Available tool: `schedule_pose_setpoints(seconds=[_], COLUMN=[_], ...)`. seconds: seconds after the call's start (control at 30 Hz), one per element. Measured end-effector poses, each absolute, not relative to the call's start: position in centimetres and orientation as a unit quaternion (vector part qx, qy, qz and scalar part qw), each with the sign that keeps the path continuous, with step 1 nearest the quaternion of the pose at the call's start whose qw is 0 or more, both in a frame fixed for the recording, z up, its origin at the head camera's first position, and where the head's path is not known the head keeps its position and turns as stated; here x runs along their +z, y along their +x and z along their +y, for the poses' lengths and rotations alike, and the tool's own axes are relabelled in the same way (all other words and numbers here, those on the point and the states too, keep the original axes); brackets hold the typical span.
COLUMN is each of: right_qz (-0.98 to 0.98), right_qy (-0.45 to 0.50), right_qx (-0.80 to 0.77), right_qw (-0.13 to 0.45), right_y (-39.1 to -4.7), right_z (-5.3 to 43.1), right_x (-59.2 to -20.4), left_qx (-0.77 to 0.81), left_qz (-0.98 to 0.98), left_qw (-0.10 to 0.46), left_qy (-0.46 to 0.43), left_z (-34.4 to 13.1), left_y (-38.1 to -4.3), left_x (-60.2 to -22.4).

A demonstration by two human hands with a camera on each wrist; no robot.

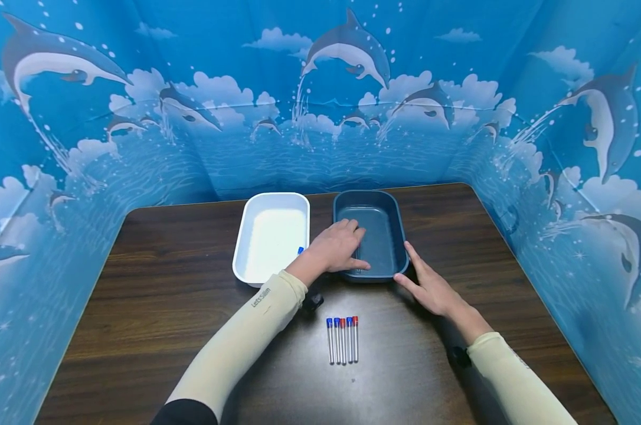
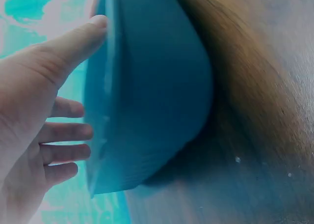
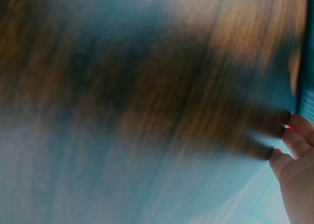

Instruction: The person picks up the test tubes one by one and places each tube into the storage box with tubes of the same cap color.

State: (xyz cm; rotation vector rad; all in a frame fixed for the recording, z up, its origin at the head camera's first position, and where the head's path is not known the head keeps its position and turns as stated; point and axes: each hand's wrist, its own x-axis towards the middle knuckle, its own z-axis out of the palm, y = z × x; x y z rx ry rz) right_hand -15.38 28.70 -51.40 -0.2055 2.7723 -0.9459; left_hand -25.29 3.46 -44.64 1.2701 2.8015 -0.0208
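My left hand (image 1: 337, 245) reaches over the left side of a dark blue tray (image 1: 386, 218). Its thumb lies spread near the rim in the left wrist view, the other fingers loosely extended over the tray's inside. At the tray's near right corner, my right hand (image 1: 432, 289) touches the outer wall with fingertips and thumb spread apart. A row of several thin clear tubes (image 1: 343, 342) with blue and red caps lies on the table in front of the trays. Beneath the left hand, part of the dark tray's floor is hidden.
Left of the dark tray stands a white tray (image 1: 272, 206), a small blue cap (image 1: 301, 250) showing inside it beside my left wrist. Both trays sit near the far edge of the brown wooden table (image 1: 161, 283). A dolphin-print curtain (image 1: 299, 159) surrounds the table's back and sides.
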Motion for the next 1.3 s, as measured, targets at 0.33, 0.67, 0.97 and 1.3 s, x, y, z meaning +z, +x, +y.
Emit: schedule_pose_setpoints(seconds=[0.33,0.67,0.97,1.3], right_qz=[0.938,0.939,0.942,0.935], right_qy=[-0.072,-0.069,-0.072,-0.084], right_qx=[-0.324,-0.320,-0.314,-0.332], right_qw=[0.101,0.101,0.094,0.093], right_y=[-15.4,-15.4,-15.5,-15.3], right_z=[28.8,28.8,28.7,29.0], right_x=[-51.4,-51.6,-51.6,-51.6], left_qx=[0.019,0.081,0.115,0.129], left_qz=[0.912,0.904,0.895,0.889], left_qw=[0.010,-0.029,-0.051,-0.049], left_qy=[0.410,0.418,0.427,0.437], left_z=[1.5,-0.3,-1.5,-2.6], left_y=[-22.8,-19.7,-17.3,-14.9], left_x=[-42.9,-42.1,-42.0,-43.2])
